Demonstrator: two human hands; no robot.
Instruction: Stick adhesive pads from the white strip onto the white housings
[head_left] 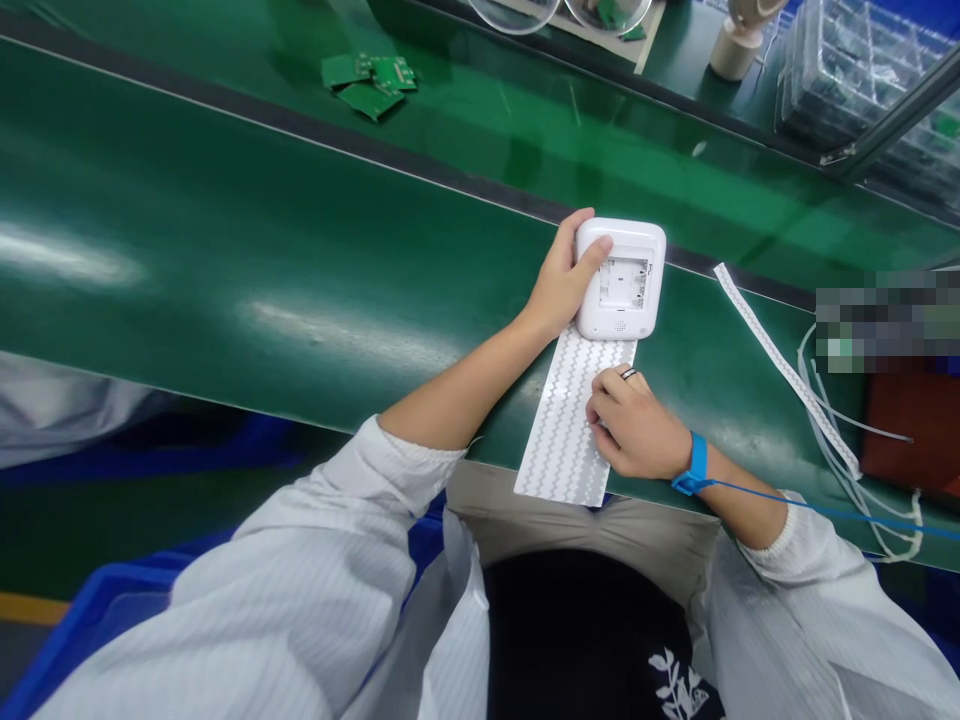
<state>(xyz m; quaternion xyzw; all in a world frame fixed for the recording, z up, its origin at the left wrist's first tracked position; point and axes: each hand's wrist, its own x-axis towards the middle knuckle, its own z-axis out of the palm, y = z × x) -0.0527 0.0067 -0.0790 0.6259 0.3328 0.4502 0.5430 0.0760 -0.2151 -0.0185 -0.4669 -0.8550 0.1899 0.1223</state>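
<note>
I log: left hand point(559, 285) grip clamped on white housing point(621, 278), compartment bare; right hand point(630, 425) fingers together, picking at sticker sheet point(574, 415) just below; none applied yet.

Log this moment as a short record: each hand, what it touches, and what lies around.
left hand: grips the white rounded plastic housing, open compartment facing up
right hand: fingers curled down on the white sheet of small pads
surface: glossy green belt
nearby: white perforated strip; green circuit boards
wrist: blue strap
</note>
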